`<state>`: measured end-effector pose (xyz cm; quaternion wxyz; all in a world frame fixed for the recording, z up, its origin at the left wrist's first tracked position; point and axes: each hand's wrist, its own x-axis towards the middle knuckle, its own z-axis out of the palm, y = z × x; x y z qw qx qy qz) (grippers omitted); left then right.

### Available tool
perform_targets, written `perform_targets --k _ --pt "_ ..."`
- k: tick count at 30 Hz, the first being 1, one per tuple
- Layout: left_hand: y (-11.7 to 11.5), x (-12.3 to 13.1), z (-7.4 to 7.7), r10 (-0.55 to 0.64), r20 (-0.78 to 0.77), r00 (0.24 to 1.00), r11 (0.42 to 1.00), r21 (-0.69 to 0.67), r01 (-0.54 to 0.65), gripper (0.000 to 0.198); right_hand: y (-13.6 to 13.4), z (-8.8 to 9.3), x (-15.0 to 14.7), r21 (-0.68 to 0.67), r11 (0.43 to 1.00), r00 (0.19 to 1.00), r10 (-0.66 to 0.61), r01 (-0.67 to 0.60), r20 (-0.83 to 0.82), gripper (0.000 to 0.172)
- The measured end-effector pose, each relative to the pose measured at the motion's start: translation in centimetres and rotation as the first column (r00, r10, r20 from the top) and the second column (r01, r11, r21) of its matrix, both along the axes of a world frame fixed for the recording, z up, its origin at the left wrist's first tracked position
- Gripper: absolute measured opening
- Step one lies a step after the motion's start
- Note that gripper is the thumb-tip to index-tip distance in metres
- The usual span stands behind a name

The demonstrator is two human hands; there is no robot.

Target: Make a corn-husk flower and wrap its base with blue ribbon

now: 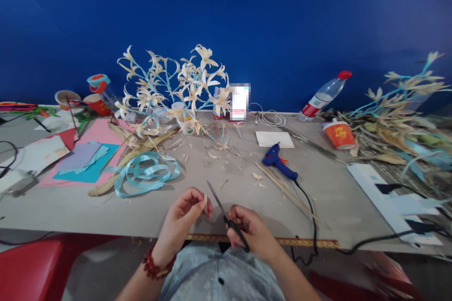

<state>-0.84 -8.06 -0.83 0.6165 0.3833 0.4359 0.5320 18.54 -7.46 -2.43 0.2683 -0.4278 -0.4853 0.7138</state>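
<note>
Near the table's front edge, my left hand (190,209) pinches a small pale strip (205,201) between thumb and fingers; it looks like dried husk. My right hand (249,228) grips black-handled scissors (218,202) whose blades point up and to the left, beside the strip but apart from it. Pale husk scraps (213,155) lie scattered on the table beyond both hands. Farther back stands a bunch of cream husk flowers (194,94) on light-blue stems. A coil of light-blue ribbon (148,174) rests to the left of my left hand.
To the right are a blue glue gun (280,162) with a black cord, a thin wooden stick (286,190), a white power strip (388,207), an orange cup (339,134) and a tilted bottle (325,96). Coloured paper (88,162) lies left. A lit phone (239,102) stands at the back.
</note>
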Motion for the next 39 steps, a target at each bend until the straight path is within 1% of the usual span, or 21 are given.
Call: perform_targets --k 5,10,13,16,20,24,33,39 --pt "0.4 0.0 -0.3 0.003 -0.027 1.000 1.000 -0.017 -0.004 0.010 -0.1 0.5 0.0 -0.041 0.999 0.998 0.000 -0.003 -0.059 0.058" --pt "0.8 -0.1 0.0 0.004 -0.115 0.993 1.000 -0.003 -0.004 0.008 -0.1 0.5 0.2 -0.031 0.999 0.999 0.018 -0.019 -0.034 0.059" --pt "1.1 -0.1 0.3 0.040 -0.114 0.993 0.999 0.025 -0.037 0.008 -0.1 0.6 0.4 -0.031 0.999 1.000 0.016 -0.017 -0.025 0.060" --pt "1.2 -0.1 0.6 0.054 -0.114 0.992 0.997 0.063 -0.047 0.014 0.0 0.7 0.6 -0.024 0.999 0.999 0.034 -0.034 -0.009 0.059" --pt "1.4 -0.2 1.0 0.011 -0.112 0.994 0.993 0.115 0.002 0.025 0.1 0.7 0.8 0.002 0.998 0.998 0.055 -0.055 0.021 0.058" --pt "1.8 -0.3 1.2 -0.037 -0.114 0.993 0.992 0.117 0.050 0.036 0.1 0.5 1.1 -0.006 0.998 0.997 0.069 -0.069 0.017 0.061" --pt "2.1 -0.7 1.7 -0.084 -0.117 0.990 0.989 0.111 0.097 0.035 0.2 0.3 1.3 0.001 0.996 0.996 0.084 -0.084 0.027 0.059" --pt "2.3 -0.9 2.2 -0.143 -0.134 0.981 0.985 0.078 0.154 0.037 0.3 0.3 1.3 -0.036 0.996 0.996 0.084 -0.084 0.012 0.056"
